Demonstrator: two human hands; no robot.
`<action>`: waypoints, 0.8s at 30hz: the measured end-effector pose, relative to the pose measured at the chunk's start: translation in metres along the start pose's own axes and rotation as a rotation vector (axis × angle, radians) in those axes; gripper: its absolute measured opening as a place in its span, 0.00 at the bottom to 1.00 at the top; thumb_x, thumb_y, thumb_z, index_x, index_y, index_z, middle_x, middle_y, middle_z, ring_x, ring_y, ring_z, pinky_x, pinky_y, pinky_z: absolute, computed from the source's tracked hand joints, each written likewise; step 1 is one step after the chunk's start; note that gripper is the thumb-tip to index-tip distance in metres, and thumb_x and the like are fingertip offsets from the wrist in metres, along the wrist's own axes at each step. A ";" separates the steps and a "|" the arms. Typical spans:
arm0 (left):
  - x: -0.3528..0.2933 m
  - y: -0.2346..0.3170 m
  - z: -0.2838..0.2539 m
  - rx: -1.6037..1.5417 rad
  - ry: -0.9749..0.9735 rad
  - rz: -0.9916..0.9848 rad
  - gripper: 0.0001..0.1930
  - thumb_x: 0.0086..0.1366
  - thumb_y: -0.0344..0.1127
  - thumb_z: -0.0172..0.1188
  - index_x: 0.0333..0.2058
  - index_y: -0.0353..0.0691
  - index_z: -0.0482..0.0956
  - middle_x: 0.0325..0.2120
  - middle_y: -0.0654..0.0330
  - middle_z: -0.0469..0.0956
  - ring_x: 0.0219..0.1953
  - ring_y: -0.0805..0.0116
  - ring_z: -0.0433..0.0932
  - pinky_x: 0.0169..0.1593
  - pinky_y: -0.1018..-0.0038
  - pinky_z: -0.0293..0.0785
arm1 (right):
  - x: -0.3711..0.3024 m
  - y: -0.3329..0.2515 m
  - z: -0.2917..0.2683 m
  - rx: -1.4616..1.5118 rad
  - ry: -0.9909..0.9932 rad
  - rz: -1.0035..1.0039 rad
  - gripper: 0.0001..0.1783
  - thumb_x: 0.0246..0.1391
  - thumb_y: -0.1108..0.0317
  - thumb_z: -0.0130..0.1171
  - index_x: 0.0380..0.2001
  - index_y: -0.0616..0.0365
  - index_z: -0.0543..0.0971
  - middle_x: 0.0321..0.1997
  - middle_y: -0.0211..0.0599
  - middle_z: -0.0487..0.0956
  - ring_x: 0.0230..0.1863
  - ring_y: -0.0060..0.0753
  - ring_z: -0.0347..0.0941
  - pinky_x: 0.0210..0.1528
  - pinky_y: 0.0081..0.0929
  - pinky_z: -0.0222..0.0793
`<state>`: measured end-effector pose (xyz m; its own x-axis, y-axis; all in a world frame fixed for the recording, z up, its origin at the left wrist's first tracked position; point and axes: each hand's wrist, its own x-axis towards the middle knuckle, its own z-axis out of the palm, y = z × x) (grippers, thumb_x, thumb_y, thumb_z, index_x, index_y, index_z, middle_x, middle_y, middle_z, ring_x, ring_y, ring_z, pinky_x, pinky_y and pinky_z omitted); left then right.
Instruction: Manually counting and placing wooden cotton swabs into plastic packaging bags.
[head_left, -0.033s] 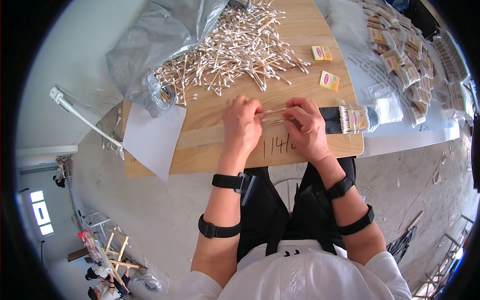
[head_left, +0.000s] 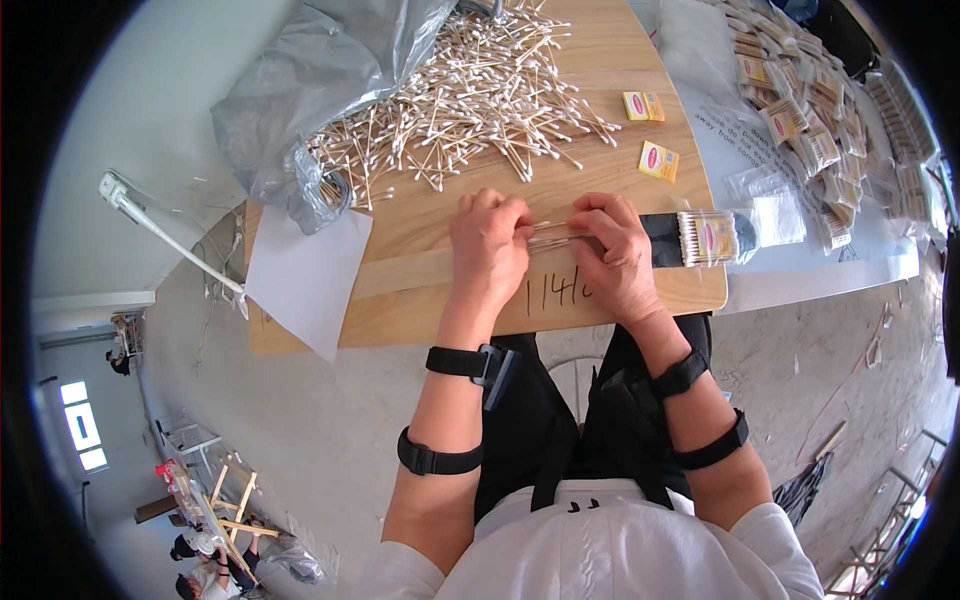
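Between my two hands, a few cotton swabs point(head_left: 548, 240) lie sideways just over the wooden table. My left hand point(head_left: 488, 245) has its fingers curled round their left ends. My right hand point(head_left: 615, 250) pinches the right ends with thumb and fingers; the swab tips are mostly hidden in both hands. Beside my right hand, a flat row of cotton swabs with a yellow card point(head_left: 714, 238) rests on a black strip point(head_left: 660, 240). Beyond my hands spreads a large loose pile of cotton swabs point(head_left: 480, 110). Two small yellow cards point(head_left: 644, 106) lie to the right of that pile.
A grey plastic bag point(head_left: 310, 90) partly covers the pile at the left. White paper point(head_left: 305, 270) hangs over the table's point(head_left: 410, 270) near-left edge. Clear small bags point(head_left: 780, 218) lie at the right, before a heap of packed swabs point(head_left: 815, 130). A white tube lamp point(head_left: 165, 235) stands left.
My left hand has shifted slightly right, closer to my right hand, and the gap showing the swabs is narrower. My right hand has barely moved.
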<state>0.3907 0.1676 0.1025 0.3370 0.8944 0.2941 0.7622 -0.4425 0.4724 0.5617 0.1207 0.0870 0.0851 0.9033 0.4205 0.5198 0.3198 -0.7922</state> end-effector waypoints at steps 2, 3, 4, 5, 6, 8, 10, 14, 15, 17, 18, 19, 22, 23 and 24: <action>0.001 0.005 0.002 -0.006 0.034 0.021 0.08 0.51 0.24 0.64 0.29 0.42 0.77 0.33 0.58 0.73 0.40 0.53 0.71 0.44 0.57 0.67 | -0.002 0.003 0.001 0.052 0.040 0.050 0.11 0.41 0.81 0.57 0.33 0.64 0.79 0.44 0.43 0.77 0.46 0.48 0.73 0.49 0.37 0.72; 0.001 0.008 0.002 -0.014 0.066 0.042 0.10 0.51 0.24 0.64 0.32 0.42 0.78 0.34 0.57 0.74 0.41 0.52 0.71 0.45 0.57 0.67 | -0.003 0.005 0.001 0.103 0.081 0.103 0.12 0.41 0.82 0.56 0.34 0.64 0.79 0.45 0.44 0.77 0.46 0.48 0.74 0.49 0.36 0.72; 0.000 0.011 0.002 -0.015 0.064 0.042 0.10 0.51 0.24 0.64 0.32 0.42 0.78 0.34 0.57 0.74 0.41 0.52 0.71 0.45 0.57 0.67 | -0.003 0.006 0.001 0.102 0.081 0.105 0.12 0.41 0.82 0.56 0.34 0.64 0.79 0.45 0.44 0.77 0.46 0.48 0.74 0.49 0.36 0.72; -0.005 0.015 0.000 0.004 0.029 0.037 0.14 0.52 0.26 0.64 0.39 0.40 0.77 0.41 0.55 0.74 0.46 0.51 0.71 0.50 0.56 0.66 | -0.003 0.006 0.000 0.133 0.097 0.133 0.12 0.43 0.83 0.55 0.34 0.65 0.78 0.46 0.45 0.77 0.46 0.49 0.75 0.48 0.35 0.72; -0.010 0.021 -0.003 0.023 -0.006 0.033 0.19 0.54 0.28 0.64 0.46 0.38 0.76 0.47 0.53 0.74 0.52 0.50 0.70 0.55 0.55 0.66 | -0.003 0.006 -0.001 0.164 0.115 0.160 0.11 0.45 0.83 0.53 0.34 0.66 0.78 0.46 0.45 0.77 0.46 0.49 0.75 0.48 0.34 0.72; -0.026 0.037 -0.002 0.126 -0.071 0.056 0.24 0.56 0.31 0.64 0.52 0.35 0.71 0.54 0.50 0.70 0.59 0.50 0.65 0.60 0.53 0.61 | -0.003 0.007 -0.002 0.167 0.124 0.166 0.11 0.47 0.83 0.53 0.35 0.66 0.78 0.47 0.45 0.77 0.46 0.47 0.76 0.48 0.32 0.72; -0.045 0.042 0.000 0.223 -0.278 0.030 0.37 0.62 0.42 0.61 0.64 0.31 0.59 0.68 0.46 0.55 0.72 0.52 0.49 0.70 0.47 0.44 | -0.003 0.004 -0.001 0.181 0.127 0.167 0.10 0.48 0.83 0.52 0.36 0.66 0.77 0.47 0.45 0.77 0.46 0.46 0.76 0.48 0.31 0.72; -0.044 0.043 0.004 0.208 -0.242 0.008 0.38 0.62 0.46 0.60 0.65 0.32 0.58 0.68 0.46 0.54 0.72 0.51 0.49 0.70 0.47 0.43 | -0.004 0.006 0.001 0.266 0.195 0.215 0.11 0.57 0.80 0.51 0.42 0.66 0.77 0.52 0.44 0.76 0.49 0.41 0.75 0.52 0.29 0.71; -0.040 0.042 0.005 0.236 -0.244 0.031 0.40 0.61 0.46 0.61 0.65 0.31 0.57 0.68 0.45 0.54 0.72 0.51 0.48 0.70 0.47 0.43 | -0.002 0.006 0.003 0.300 0.227 0.216 0.11 0.59 0.79 0.51 0.45 0.66 0.76 0.54 0.44 0.75 0.52 0.39 0.75 0.54 0.28 0.70; -0.039 0.038 0.007 0.264 -0.243 0.054 0.41 0.60 0.47 0.62 0.65 0.30 0.57 0.68 0.45 0.54 0.72 0.51 0.48 0.70 0.47 0.43 | -0.003 0.005 0.004 0.350 0.234 0.245 0.12 0.61 0.78 0.50 0.46 0.67 0.76 0.57 0.44 0.74 0.55 0.39 0.73 0.57 0.28 0.68; -0.041 0.033 0.009 0.195 -0.177 0.022 0.39 0.63 0.47 0.60 0.65 0.29 0.56 0.68 0.44 0.53 0.72 0.50 0.47 0.71 0.49 0.42 | -0.003 0.004 0.004 0.395 0.245 0.279 0.12 0.63 0.76 0.49 0.48 0.67 0.75 0.59 0.45 0.73 0.58 0.38 0.71 0.59 0.27 0.65; -0.042 0.029 0.011 0.125 -0.112 -0.010 0.38 0.66 0.47 0.57 0.66 0.29 0.55 0.69 0.44 0.51 0.72 0.49 0.46 0.71 0.51 0.42 | -0.003 0.005 0.004 0.390 0.250 0.279 0.12 0.63 0.76 0.49 0.48 0.67 0.75 0.59 0.45 0.73 0.58 0.38 0.71 0.59 0.27 0.65; -0.041 0.020 0.011 -0.461 0.163 -0.292 0.33 0.73 0.47 0.49 0.66 0.29 0.54 0.69 0.46 0.51 0.72 0.52 0.48 0.71 0.60 0.44 | 0.000 0.005 0.006 0.449 0.266 0.291 0.15 0.66 0.71 0.48 0.52 0.68 0.73 0.62 0.45 0.70 0.62 0.37 0.67 0.64 0.28 0.60; -0.041 0.020 0.011 -0.459 0.161 -0.294 0.33 0.73 0.47 0.49 0.66 0.29 0.54 0.69 0.46 0.51 0.72 0.52 0.48 0.71 0.60 0.44 | 0.001 0.005 0.007 0.491 0.262 0.294 0.17 0.67 0.68 0.48 0.53 0.67 0.73 0.62 0.45 0.70 0.63 0.37 0.66 0.65 0.28 0.58; -0.038 0.021 0.011 -0.627 0.214 -0.348 0.32 0.74 0.47 0.46 0.67 0.30 0.54 0.69 0.47 0.52 0.71 0.55 0.50 0.71 0.63 0.46 | 0.003 0.005 0.009 0.533 0.256 0.295 0.18 0.68 0.65 0.47 0.54 0.67 0.73 0.63 0.46 0.70 0.63 0.37 0.65 0.66 0.29 0.57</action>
<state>0.4000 0.1246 0.0925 -0.0299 0.9856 0.1662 0.3259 -0.1476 0.9338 0.5567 0.1275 0.0804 0.3934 0.8991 0.1918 -0.0429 0.2263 -0.9731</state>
